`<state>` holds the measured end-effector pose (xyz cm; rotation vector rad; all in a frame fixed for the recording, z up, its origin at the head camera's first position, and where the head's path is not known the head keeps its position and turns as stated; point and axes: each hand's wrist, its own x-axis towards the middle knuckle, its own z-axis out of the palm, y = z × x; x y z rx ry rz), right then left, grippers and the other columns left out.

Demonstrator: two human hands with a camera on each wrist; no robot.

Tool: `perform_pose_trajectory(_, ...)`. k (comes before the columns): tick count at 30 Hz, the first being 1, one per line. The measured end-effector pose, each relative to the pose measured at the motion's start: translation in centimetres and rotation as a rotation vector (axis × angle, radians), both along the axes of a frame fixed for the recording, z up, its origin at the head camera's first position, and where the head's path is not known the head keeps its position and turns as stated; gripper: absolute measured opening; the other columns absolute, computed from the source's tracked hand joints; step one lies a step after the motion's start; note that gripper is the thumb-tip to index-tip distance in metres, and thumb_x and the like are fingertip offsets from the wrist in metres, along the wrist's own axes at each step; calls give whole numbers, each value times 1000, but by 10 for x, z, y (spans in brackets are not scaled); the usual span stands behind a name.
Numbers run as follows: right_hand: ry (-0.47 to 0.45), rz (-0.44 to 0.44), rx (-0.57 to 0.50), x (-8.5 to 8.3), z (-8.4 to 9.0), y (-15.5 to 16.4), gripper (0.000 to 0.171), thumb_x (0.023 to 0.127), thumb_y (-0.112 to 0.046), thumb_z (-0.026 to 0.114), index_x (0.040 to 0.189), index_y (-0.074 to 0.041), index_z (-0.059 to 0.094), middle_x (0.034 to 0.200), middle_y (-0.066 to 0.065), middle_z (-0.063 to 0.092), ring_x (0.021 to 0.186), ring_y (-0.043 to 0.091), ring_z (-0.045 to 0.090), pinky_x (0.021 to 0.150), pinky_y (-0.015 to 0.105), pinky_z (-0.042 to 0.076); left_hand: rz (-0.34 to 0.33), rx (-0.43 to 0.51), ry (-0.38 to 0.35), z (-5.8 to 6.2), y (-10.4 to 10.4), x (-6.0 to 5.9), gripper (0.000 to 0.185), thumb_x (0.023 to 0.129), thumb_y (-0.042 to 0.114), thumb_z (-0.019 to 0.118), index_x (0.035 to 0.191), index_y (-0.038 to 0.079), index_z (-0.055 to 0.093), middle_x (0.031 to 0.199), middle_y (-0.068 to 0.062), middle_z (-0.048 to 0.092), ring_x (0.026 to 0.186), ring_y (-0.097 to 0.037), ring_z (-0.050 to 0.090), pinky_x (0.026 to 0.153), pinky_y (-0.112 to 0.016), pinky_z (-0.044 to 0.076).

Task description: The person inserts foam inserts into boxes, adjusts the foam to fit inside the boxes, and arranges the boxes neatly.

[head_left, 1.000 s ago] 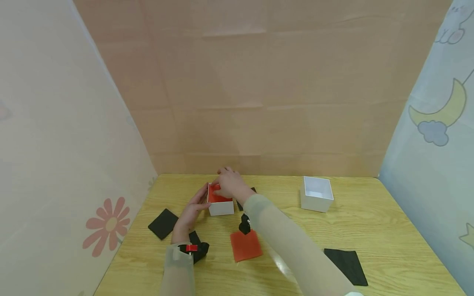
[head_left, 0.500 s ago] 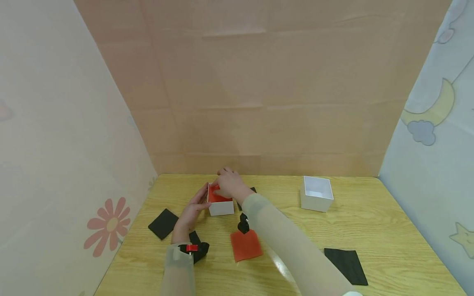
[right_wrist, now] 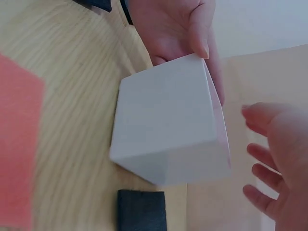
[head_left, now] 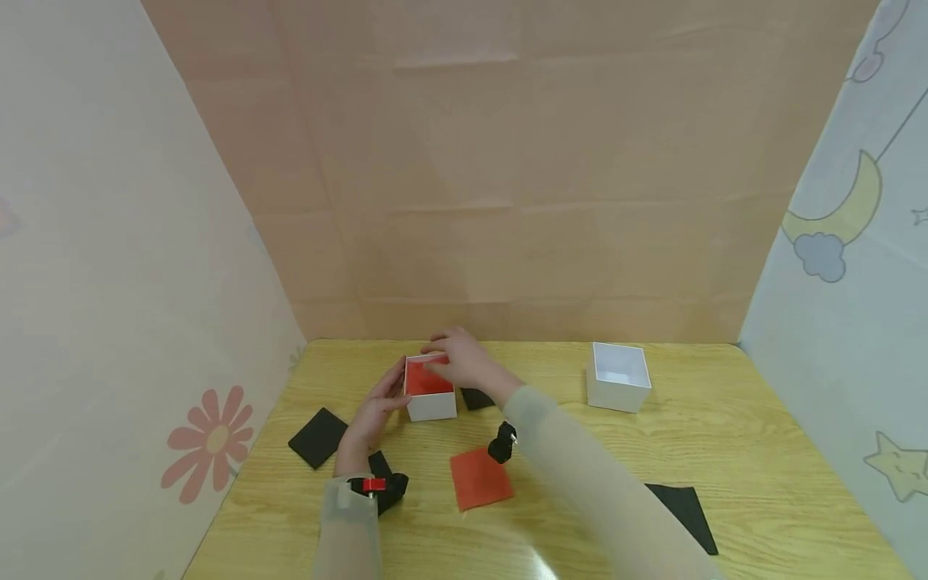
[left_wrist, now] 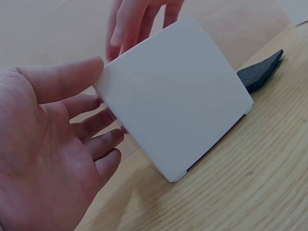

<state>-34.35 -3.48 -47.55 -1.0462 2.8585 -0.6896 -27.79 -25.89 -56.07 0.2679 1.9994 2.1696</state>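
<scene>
White box (head_left: 431,404) w/ red sheet inside: left hand (head_left: 377,412) flat vs its side, right hand (head_left: 464,362) open over rim.

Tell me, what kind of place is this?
Probably a small tabletop booth for filming hands: a wooden table walled by a plain paper backdrop and cartoon curtains, with white boxes and foam squares laid out.

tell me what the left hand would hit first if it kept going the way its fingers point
Most likely the white box: the left hand already has its straight fingers along the box's side wall, thumb at the top corner.
</scene>
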Motion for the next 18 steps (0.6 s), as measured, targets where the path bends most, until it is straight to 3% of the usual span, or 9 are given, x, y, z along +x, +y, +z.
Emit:
perform_pose_trajectory(6,-7,-42,-211,18,-6,26,35,107,-30,69,137,-12,74,147,13,62,140,36,53,117,54,43,-6,-4,9,2,2,-2,77,105,2,57,173,13,21,179,-7,14,164,-30,12,131,-51,12)
perform_pose_trajectory(11,-24,-94,-353,32,-23,48,35,106,-28,70,138,-14,74,141,8,65,132,32,58,104,51,53,-7,-12,13,1,0,-2,79,104,0,58,173,11,20,179,-9,13,164,-30,11,130,-50,12)
perform_pose_trajectory(18,-81,-143,-485,47,-39,71,33,105,-25,72,136,-17,75,133,6,69,125,32,63,97,51,56,0,-4,7,1,1,-1,79,104,0,59,172,11,21,179,-9,12,164,-32,11,130,-50,13)
